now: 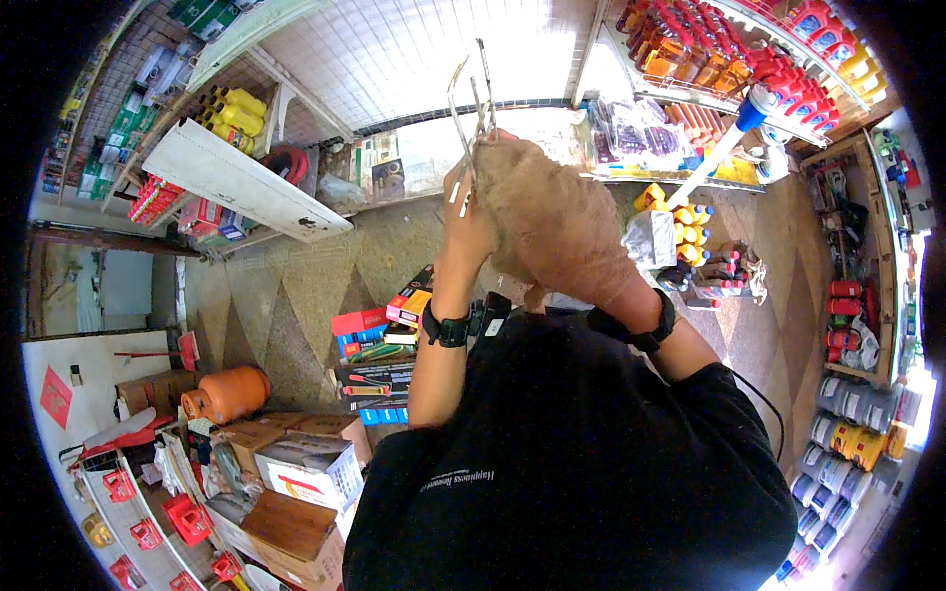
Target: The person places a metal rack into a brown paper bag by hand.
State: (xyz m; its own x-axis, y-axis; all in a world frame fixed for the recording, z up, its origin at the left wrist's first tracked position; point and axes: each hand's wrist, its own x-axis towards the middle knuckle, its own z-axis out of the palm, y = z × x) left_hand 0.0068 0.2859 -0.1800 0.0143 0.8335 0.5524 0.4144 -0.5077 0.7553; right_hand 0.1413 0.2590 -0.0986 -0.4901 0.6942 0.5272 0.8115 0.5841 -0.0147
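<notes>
A bent metal wire piece, like a small display hook or rack, rises in front of me at the middle top. My left hand is closed around its lower part, where short wire ends stick out past the fingers. A brown cloth covers most of my right hand and hangs down along the wrist; only a bit of finger shows by the wire. The cloth presses against the wire beside my left hand. How the fingers bend under the cloth is hidden.
Ahead is a shelf board with packets on it. A white shelf panel juts out at left. Bottles stand on the floor at right, below a white and blue tube. Boxes and an orange gas cylinder are at left.
</notes>
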